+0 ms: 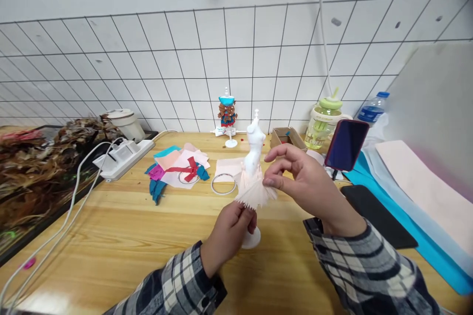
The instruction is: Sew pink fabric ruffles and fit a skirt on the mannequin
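Tiled wall (pixel 210 59); hoop (pixel 223 194) beside mannequin (pixel 254 150); left grip (pixel 231 226) closed on stand (pixel 251 240), right grip (pixel 306 179) open.

Low on the mannequin (pixel 254 140), the left hand (pixel 231 229) is closed, fingers curled. The right hand (pixel 299 179) is raised beside the mannequin, fingers bent above its thumb. Plaid sleeves (pixel 181 280) cover both forearms.

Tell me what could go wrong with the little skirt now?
The skirt looks thin, so it might tear or crumple if the right hand, at its edge, tugs hard. The doll form is tall on a small round base, so a bump could tip it. The phone is propped up near the right arm and might get knocked over.
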A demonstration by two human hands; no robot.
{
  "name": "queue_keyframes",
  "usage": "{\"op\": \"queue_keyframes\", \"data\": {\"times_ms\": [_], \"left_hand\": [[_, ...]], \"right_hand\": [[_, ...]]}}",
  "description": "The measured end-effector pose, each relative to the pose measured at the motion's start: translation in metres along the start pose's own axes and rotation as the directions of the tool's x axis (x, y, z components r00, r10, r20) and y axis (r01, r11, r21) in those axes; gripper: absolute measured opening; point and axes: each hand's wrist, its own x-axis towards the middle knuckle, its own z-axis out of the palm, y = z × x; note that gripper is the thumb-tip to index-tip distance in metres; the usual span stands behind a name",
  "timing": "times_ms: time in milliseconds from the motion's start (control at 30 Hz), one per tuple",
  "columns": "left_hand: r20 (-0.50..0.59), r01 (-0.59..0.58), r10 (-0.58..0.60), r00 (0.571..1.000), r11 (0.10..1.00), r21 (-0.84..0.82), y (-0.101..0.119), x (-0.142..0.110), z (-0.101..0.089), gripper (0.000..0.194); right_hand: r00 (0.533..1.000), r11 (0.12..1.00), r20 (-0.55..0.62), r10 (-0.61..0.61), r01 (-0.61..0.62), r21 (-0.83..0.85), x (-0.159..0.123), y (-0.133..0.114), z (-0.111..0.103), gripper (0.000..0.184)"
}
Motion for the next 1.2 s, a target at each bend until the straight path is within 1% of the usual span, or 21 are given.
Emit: {"op": "queue_keyframes", "data": {"times_ms": [133,200,267,367,467,567,667,767,933,1200], "left_hand": [[0.047,0.034,-0.029,0.998,0.992,-0.119,0.001,-0.001,0.002,0.035],[0.062,0.051,-0.04,0.997,0.983,-0.179,0.001,-0.001,0.002,0.035],[0.06,0.062,-0.052,0.997,0.979,-0.194,0.0,-0.001,0.002,0.036],[0.04,0.048,-0.042,0.998,0.984,-0.173,-0.001,0.0,0.001,0.035],[0.043,0.042,-0.035,0.998,0.985,-0.168,-0.002,0.001,0.001,0.035],[0.067,0.06,-0.048,0.997,0.978,-0.201,-0.002,0.0,0.002,0.036],[0.063,0.071,-0.059,0.996,0.974,-0.215,0.0,0.0,0.002,0.036],[0.055,0.082,-0.072,0.996,0.975,-0.207,0.002,0.0,0.002,0.036],[0.04,0.083,-0.077,0.996,0.982,-0.168,0.0,0.0,0.001,0.038],[0.006,0.074,-0.073,0.997,0.986,-0.149,0.001,0.0,0.001,0.041]], "right_hand": [[0.996,0.984,-0.028,-0.09,0.085,-0.155,0.003,0.0,-0.002,0.008],[0.992,0.971,-0.039,-0.124,0.113,-0.212,0.004,0.002,-0.003,0.005],[0.991,0.966,-0.039,-0.126,0.114,-0.232,0.006,0.005,-0.004,0.005],[0.994,0.97,-0.033,-0.1,0.09,-0.227,0.008,0.008,-0.002,0.005],[0.994,0.976,-0.05,-0.099,0.087,-0.198,0.009,0.01,0.002,0.005],[0.991,0.983,-0.094,-0.1,0.083,-0.166,0.011,0.013,0.008,0.006],[0.984,0.979,-0.135,-0.112,0.086,-0.185,0.011,0.015,0.011,0.006],[0.985,0.974,-0.125,-0.122,0.094,-0.208,0.011,0.016,0.011,0.003],[0.99,0.977,-0.069,-0.126,0.111,-0.181,0.011,0.014,0.008,0.004],[0.991,0.98,-0.077,-0.112,0.097,-0.174,0.011,0.015,0.01,0.005]]}}
